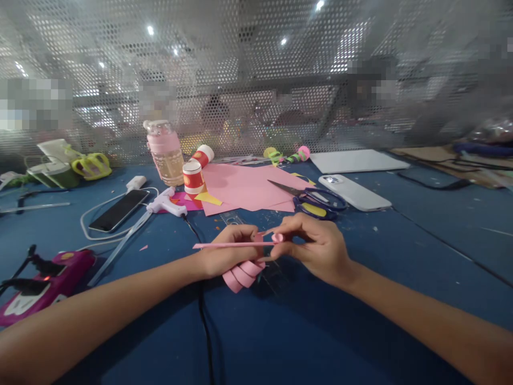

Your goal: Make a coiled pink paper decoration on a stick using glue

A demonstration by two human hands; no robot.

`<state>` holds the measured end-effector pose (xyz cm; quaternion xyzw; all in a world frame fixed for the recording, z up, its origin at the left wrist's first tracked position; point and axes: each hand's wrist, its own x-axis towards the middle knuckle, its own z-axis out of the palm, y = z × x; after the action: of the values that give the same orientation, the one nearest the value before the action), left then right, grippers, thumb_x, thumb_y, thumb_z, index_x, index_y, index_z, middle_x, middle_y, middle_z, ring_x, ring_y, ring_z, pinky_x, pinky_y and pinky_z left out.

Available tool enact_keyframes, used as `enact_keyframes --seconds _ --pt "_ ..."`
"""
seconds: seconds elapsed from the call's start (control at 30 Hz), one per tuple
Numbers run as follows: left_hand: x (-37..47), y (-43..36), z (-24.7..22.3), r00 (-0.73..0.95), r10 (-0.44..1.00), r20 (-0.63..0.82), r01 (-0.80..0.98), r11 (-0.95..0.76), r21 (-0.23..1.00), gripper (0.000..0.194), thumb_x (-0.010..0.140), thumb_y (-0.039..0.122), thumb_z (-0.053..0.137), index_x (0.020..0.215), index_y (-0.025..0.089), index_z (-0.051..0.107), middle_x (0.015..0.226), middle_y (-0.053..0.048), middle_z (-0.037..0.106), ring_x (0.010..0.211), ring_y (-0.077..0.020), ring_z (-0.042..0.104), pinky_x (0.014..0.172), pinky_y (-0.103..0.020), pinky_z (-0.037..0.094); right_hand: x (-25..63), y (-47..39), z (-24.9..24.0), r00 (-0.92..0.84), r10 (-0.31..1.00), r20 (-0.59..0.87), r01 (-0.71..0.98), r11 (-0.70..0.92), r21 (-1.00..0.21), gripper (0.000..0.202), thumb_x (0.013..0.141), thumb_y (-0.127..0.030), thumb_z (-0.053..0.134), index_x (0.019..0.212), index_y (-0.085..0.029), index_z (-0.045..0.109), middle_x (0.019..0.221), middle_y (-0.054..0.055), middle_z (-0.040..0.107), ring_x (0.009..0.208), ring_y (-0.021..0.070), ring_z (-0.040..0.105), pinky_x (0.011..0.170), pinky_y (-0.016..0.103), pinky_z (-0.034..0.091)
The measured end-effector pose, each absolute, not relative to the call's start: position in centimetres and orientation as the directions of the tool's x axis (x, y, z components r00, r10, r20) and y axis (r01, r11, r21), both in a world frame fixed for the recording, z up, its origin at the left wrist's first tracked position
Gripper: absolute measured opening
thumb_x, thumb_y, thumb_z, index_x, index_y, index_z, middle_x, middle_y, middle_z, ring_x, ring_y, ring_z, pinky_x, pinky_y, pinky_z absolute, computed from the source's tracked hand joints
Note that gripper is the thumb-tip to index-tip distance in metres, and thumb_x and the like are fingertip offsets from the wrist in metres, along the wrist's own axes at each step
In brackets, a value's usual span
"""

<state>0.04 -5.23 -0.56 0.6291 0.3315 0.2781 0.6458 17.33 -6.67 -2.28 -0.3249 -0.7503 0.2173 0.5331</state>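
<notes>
Pink paper strip [232,245], held level above the blue table [401,256], near centre. Left hand [226,251], forearm resting, fingers curled around strip and pink coils [242,275]. Right hand [316,246] pinches the strip's rolled end [277,237]; scissors [312,202] beyond.

The pink strip [234,245] looks like thin matt paper, as do the flat pink sheets [244,187]. The tabletop [401,267] is a dull blue, slightly scuffed surface. The scissors [308,200] show bright metal blades with glossy plastic handles. The bottle [165,152] is clear, shiny plastic; the back screen [256,80] is perforated metal.
</notes>
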Motion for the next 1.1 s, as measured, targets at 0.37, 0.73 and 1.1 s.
enact_keyframes --seconds 0.37,0.73,1.1 --pt "-0.57 -4.61 -0.99 0.687 0.727 0.007 -0.011 0.002 1.0 0.011 0.063 0.011 0.054 0.054 0.015 0.049 0.051 0.004 0.052 0.048 -0.0056 0.047 0.048 -0.018 0.036 16.85 -7.08 -1.9 -0.207 0.725 0.657 0.286 0.687 -0.668 0.018 0.075 -0.032 0.064 0.079 -0.021 0.05 0.065 0.0 0.063 0.053 0.0118 0.06 0.048 0.022 0.049" --pt "-0.45 -4.85 -0.61 0.711 0.702 -0.05 0.014 0.057 0.998 0.009 0.059 0.013 0.054 0.055 0.015 0.046 0.048 0.005 0.052 0.043 -0.0053 0.046 0.043 -0.017 0.036 16.99 -7.0 -1.4 -0.331 0.639 0.695 0.428 0.758 -0.493 0.023 0.082 -0.042 0.052 0.072 -0.02 0.053 0.062 -0.001 0.062 0.045 0.0089 0.055 0.045 0.02 0.046" --pt "-0.56 -5.08 -0.4 0.722 0.689 -0.058 0.09 -0.011 0.996 0.012 0.06 0.015 0.053 0.053 0.016 0.044 0.047 0.004 0.051 0.043 -0.0058 0.045 0.043 -0.018 0.035 17.14 -6.86 -1.5 -0.357 0.612 0.705 0.408 0.781 -0.472 0.023 0.083 -0.042 0.05 0.074 -0.02 0.053 0.063 0.0 0.063 0.049 0.0096 0.057 0.045 0.02 0.046"
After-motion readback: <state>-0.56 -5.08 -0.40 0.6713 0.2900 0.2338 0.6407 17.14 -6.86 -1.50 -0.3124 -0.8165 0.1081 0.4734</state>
